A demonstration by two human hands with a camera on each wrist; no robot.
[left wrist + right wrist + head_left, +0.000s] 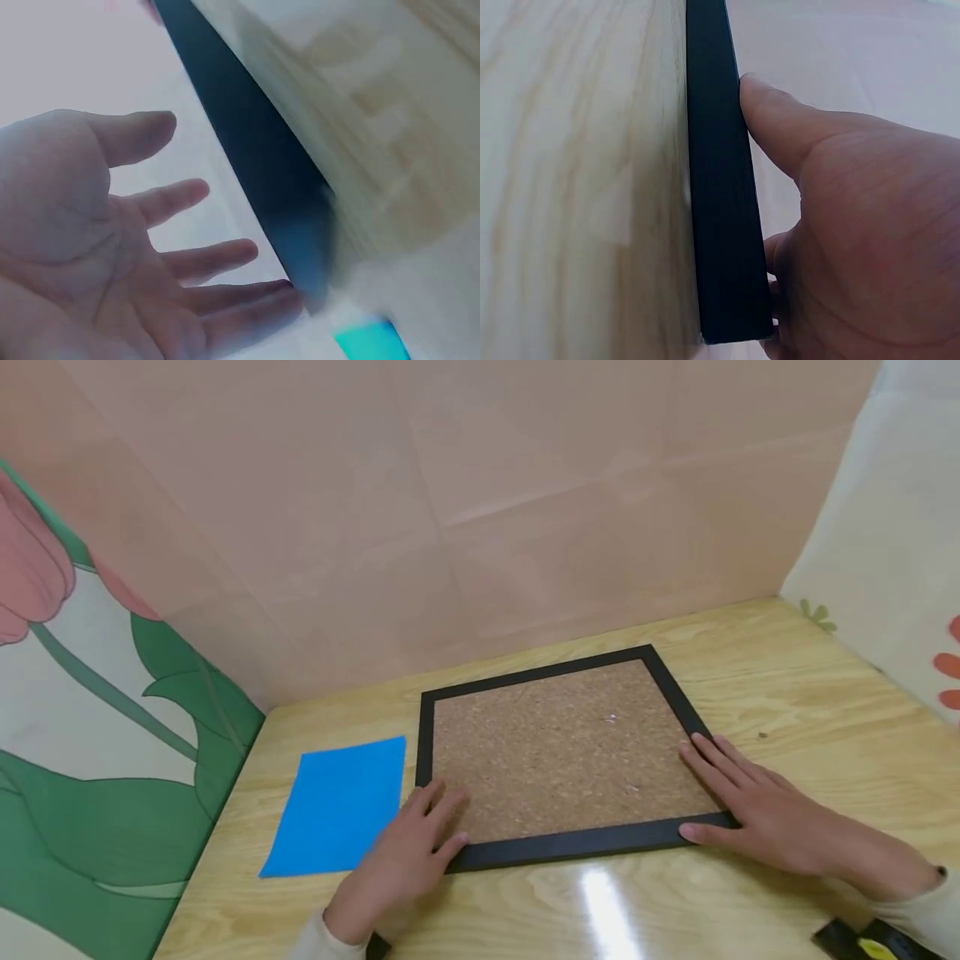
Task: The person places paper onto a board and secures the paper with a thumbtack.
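A cork board (555, 752) in a black frame lies flat on the wooden table. My left hand (408, 843) is at its near left corner, fingers spread over the frame. In the left wrist view that hand (142, 247) shows its palm, with extended fingers beside the black frame edge (247, 142). My right hand (772, 810) rests on the near right corner, fingers extended over the right side and thumb on the front edge. The right wrist view shows the thumb (776, 120) touching the frame's edge (724, 187). A blue sheet (341, 810) lies left of the board.
A pinkish sheet (487, 510) covers the wall behind the wooden table (795, 693). Floral panels stand at the left (112, 760) and right (892, 568). A small dark speck (762, 735) lies right of the board. Two small shiny spots show on the cork.
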